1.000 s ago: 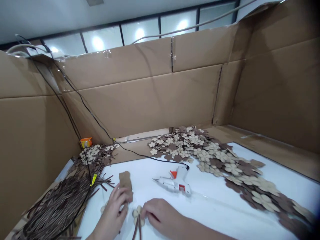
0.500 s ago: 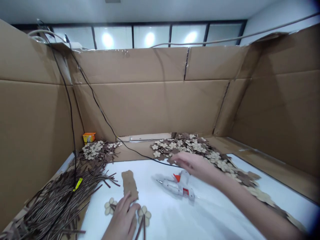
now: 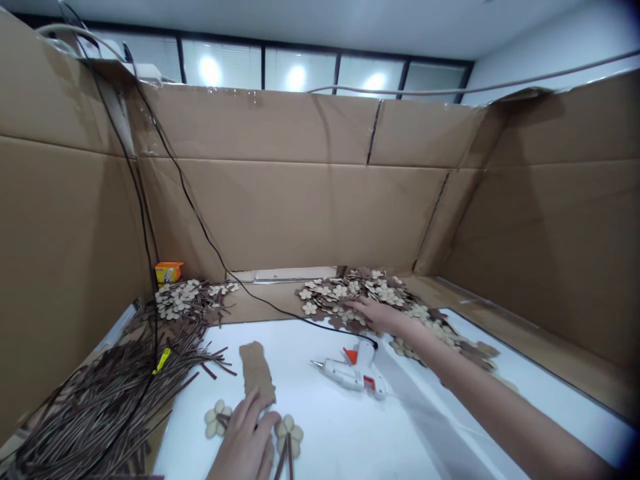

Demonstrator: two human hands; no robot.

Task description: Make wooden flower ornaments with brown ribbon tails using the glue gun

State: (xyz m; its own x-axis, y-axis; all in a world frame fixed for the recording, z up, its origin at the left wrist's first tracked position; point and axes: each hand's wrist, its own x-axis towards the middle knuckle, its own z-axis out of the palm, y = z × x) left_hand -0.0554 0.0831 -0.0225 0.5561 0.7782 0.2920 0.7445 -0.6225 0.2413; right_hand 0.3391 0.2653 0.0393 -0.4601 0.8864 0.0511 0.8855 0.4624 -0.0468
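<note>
A cream five-petalled flower with two brown strip stems [image 3: 289, 435] lies on the white board [image 3: 345, 433], stems toward the wearer, long axis near-to-far. The left hand [image 3: 245, 440], loosely open beside it, touches tan oblong cardboard [image 3: 257, 367]; the right hand [image 3: 379, 315] is at cream-and-brown flower cutouts [image 3: 325, 293], its grip unclear.
</note>
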